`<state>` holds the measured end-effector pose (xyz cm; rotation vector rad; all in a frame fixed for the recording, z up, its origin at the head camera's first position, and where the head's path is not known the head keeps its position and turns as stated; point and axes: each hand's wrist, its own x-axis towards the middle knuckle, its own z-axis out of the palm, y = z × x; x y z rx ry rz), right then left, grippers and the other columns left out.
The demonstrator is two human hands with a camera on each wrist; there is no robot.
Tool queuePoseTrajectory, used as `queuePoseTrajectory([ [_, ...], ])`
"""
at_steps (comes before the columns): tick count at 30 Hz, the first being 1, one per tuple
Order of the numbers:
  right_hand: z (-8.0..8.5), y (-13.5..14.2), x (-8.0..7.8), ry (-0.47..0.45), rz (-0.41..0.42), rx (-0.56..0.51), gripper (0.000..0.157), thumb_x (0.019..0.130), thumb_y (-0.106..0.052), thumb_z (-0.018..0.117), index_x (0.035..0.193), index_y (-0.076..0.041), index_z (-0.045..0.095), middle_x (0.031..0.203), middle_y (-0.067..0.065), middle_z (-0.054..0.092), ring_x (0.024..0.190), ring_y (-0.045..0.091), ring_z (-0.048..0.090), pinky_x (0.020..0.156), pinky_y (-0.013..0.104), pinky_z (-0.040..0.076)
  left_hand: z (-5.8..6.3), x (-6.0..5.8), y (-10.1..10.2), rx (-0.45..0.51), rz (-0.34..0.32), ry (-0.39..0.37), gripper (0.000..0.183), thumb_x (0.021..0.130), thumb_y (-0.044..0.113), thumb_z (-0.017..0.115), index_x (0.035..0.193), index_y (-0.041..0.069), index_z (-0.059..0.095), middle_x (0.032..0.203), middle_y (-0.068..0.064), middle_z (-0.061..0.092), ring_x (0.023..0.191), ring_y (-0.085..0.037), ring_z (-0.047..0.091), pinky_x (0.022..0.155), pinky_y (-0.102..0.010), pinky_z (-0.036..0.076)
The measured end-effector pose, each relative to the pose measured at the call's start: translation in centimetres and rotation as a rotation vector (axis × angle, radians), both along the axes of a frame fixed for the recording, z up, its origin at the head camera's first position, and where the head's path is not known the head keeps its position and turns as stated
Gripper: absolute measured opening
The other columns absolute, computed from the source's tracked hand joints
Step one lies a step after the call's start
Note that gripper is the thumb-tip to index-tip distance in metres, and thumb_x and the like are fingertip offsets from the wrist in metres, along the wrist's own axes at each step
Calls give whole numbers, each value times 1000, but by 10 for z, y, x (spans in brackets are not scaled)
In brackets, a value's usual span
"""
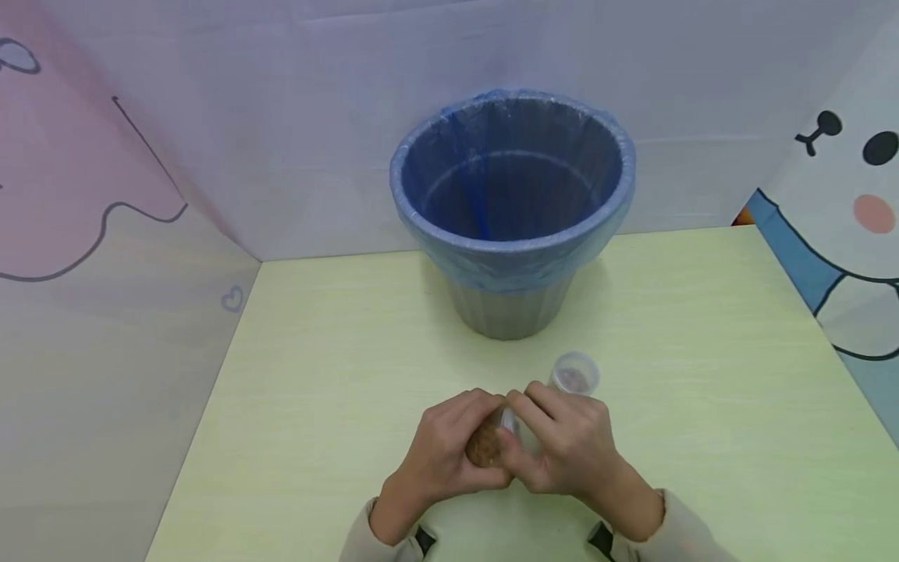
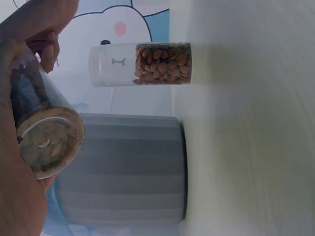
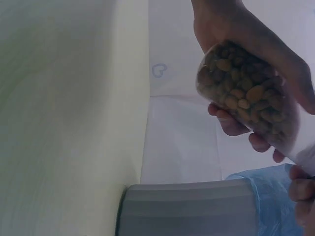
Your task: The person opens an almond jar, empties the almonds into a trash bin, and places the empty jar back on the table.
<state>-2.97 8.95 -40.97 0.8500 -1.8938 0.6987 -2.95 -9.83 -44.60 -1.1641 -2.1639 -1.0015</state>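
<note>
My left hand (image 1: 445,445) grips a clear plastic jar (image 1: 483,445) above the table, its fingers wrapped around the body. Brown almond-like kernels fill much of this jar (image 3: 246,88), which the right wrist view shows tilted. At its white lid (image 1: 508,420), the thumb and fingers of my right hand (image 1: 565,441) hold on, covering most of the lid. A second clear jar (image 2: 162,64), partly filled with similar kernels, stands upright on the table just beyond my right hand, touched by neither hand as the left wrist view shows.
A grey bin (image 1: 509,304) stands at the back of the pale yellow-green table (image 1: 316,375). Its blue plastic liner (image 1: 513,265) folds over the rim. Printed cloth walls (image 1: 281,117) enclose the table's back and sides.
</note>
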Motion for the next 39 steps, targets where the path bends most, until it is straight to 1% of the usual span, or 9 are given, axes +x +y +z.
queuePoseTrajectory([
  [6,0,-3,-1,103,112,-117,38,95,-26,49,68,-6,65,58,-2,44,46,3,29,39,15,25,0,4,2,5,-114,-96,44,89,35,73,123,9,65,91,4,68,71,-1,57,69,-7,49],
  [13,1,-7,0,168,213,-203,36,91,-22,51,62,-6,62,56,-2,42,46,3,28,40,14,25,0,8,3,-13,-161,-168,53,77,28,85,125,13,66,94,7,71,70,2,58,70,-6,48],
  [16,1,-7,-2,205,239,-218,35,91,-21,51,60,-5,60,55,-2,41,46,3,26,40,14,23,1,8,4,-31,-178,-190,56,76,29,87,127,15,66,98,7,73,73,2,59,71,-6,48],
  [19,0,-6,-4,261,288,-223,35,90,-20,52,60,-4,61,54,-2,41,45,2,26,40,13,23,-1,8,4,-25,-258,-265,57,78,25,87,129,14,65,107,3,76,82,2,65,78,-7,52],
  [24,-6,-2,-5,280,318,-148,35,90,-20,49,63,-5,65,55,-3,43,45,1,28,41,13,25,-6,9,2,-25,-312,-358,55,79,20,85,129,12,64,114,-1,77,93,0,70,85,-10,55],
  [27,-11,2,-4,213,270,-80,37,93,-22,46,68,-4,67,58,-3,46,46,2,31,41,13,27,-7,8,-1,-62,-244,-333,58,78,24,86,130,14,64,115,1,76,93,0,70,86,-10,54],
  [30,-14,6,1,111,210,-39,40,98,-26,46,75,-3,69,65,1,56,49,5,43,42,15,38,-5,7,-5,-103,-166,-280,60,78,31,88,131,15,65,114,3,77,89,0,70,82,-10,54],
  [35,-16,9,16,-171,124,-11,43,105,-34,47,99,0,72,91,6,69,73,15,67,56,26,57,0,4,-11,-163,-5,-163,57,77,41,88,124,16,67,100,9,75,74,0,64,69,-11,51],
  [39,-14,10,25,-408,121,-20,41,107,-36,50,119,-1,68,111,5,68,84,12,63,66,20,56,3,3,-15,-214,97,-106,57,77,46,89,121,17,67,96,10,72,72,-2,63,68,-16,54],
])
